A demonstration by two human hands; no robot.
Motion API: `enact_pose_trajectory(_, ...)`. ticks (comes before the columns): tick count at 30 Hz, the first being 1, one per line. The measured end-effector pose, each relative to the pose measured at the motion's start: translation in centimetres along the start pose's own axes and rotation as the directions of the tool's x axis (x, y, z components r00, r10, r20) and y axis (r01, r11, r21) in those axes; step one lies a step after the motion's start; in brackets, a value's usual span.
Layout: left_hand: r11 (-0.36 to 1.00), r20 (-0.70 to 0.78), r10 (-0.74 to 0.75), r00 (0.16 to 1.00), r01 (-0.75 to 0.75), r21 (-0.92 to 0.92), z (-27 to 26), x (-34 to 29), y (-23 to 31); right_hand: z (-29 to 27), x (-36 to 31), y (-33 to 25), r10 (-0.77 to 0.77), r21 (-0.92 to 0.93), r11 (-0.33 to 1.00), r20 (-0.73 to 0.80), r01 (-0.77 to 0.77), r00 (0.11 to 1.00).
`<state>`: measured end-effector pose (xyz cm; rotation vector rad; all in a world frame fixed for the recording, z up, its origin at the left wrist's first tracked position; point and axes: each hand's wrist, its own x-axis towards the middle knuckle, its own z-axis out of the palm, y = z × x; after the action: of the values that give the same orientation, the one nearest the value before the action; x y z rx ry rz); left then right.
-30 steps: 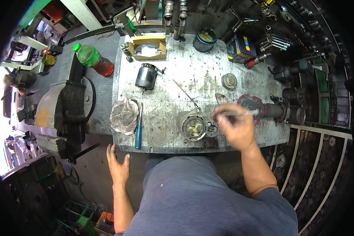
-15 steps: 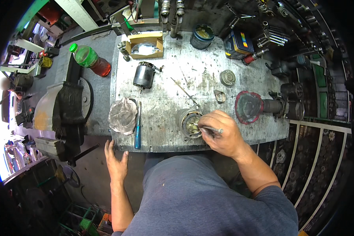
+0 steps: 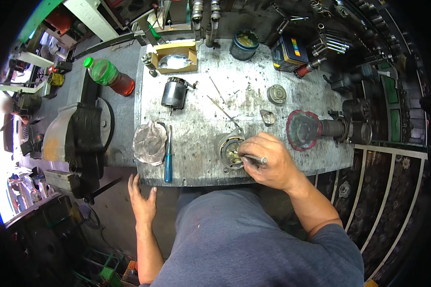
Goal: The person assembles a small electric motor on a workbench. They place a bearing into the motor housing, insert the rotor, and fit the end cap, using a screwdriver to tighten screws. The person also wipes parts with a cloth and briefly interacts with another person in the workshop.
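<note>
My right hand [image 3: 270, 160] is closed around a slim grey rod-like tool [image 3: 259, 159], whose tip points into a round metal housing [image 3: 222, 141] near the front edge of the bench. Yellowish grease shows inside the housing, and my fingers hide part of its right rim. My left hand [image 3: 142, 198] hangs just off the bench's front edge, fingers apart and nothing in it. Closest to it lie a blue-handled screwdriver [image 3: 168, 165] and a crumpled, stained cloth [image 3: 150, 142].
A black motor body [image 3: 174, 93] stands behind the cloth, near an open cardboard box [image 3: 177, 57]. Further back are a tub of grease [image 3: 244, 45] and a boxed battery [image 3: 289, 53]. A red-rimmed dish [image 3: 303, 130] lies at right. The large vise [image 3: 72, 134] and a bottle [image 3: 109, 75] occupy the left.
The tool's outer end has dipped slightly as my right hand shifts at the housing. My left hand stays open, nearly where it was. The whole view has shifted a little.
</note>
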<state>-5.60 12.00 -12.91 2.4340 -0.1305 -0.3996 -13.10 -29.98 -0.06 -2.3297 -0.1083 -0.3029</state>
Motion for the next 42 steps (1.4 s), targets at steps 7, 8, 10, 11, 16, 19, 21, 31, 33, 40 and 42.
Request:
enact_pose_trajectory(7, 0.999, -0.018, 0.052, 0.999, -0.052, 0.0, -0.2, 1.0, 0.9, -3.0, -0.9, 3.9, 0.518, 0.354, 0.833, -0.228, -0.425, 0.825)
enact_pose_trajectory(8, 0.999, -0.02, 0.048, 0.999, -0.048, -0.017, 0.0, 1.4, 1.4, -2.8, -0.6, 5.8, 0.53, 0.308, 0.834, -0.22, -0.457, 0.819)
enact_pose_trajectory(10, 0.991, -0.046, 0.129, 0.991, -0.131, -0.027, 0.6, 3.0, 2.9, -1.7, 0.3, 10.0, 0.588, 0.124, 0.809, -0.149, -0.575, 0.795)
enact_pose_trajectory(11, 0.995, -0.039, 0.089, 0.995, -0.09, -0.033, 0.9, 4.0, 4.1, -1.1, 0.7, 12.0, 0.633, -0.02, 0.771, -0.09, -0.637, 0.769)
enact_pose_trajectory(16, 0.92, -0.064, 0.39, 0.919, -0.387, 0.059, 4.0, 14.5, 12.7, 2.8, 3.0, 17.7, 0.774, -0.365, 0.58, -0.031, -0.728, 0.632)
enact_pose_trajectory(19, 0.962, 0.09, 0.217, 0.972, -0.229, 0.147, 6.2, 22.5, 17.7, 2.2, 2.6, 16.7, 0.746, -0.302, 0.605, -0.106, -0.736, 0.657)
enact_pose_trajectory(21, 0.98, 0.271, 0.07, 0.96, -0.117, 0.161, 7.3, 26.3, 19.2, 0.7, 1.0, 14.9, 0.733, -0.197, 0.642, -0.124, -0.741, 0.668)
enact_pose_trajectory(31, 0.464, 0.468, -0.039, 0.883, 0.431, -0.774, 7.0, 25.4, 15.1, -2.6, -12.9, 9.2, 0.809, 0.098, 0.578, -0.2, -0.81, 0.553)
enact_pose_trajectory(33, 0.188, 0.485, 0.076, 0.871, 0.465, -0.865, 5.9, 22.6, 15.4, -2.0, -14.2, 8.9, 0.831, 0.128, 0.554, -0.141, -0.822, 0.538)
enact_pose_trajectory(40, -0.03, 0.486, 0.242, 0.84, 0.507, -0.861, 3.0, 13.4, 20.3, 0.2, -11.4, 6.6, 0.711, 0.275, 0.694, -0.114, -0.666, 0.694)
enact_pose_trajectory(42, -0.051, 0.454, 0.354, 0.818, 0.501, -0.864, 2.9, 11.8, 21.1, 0.3, -10.0, 5.7, 0.653, 0.321, 0.741, -0.14, -0.589, 0.744)
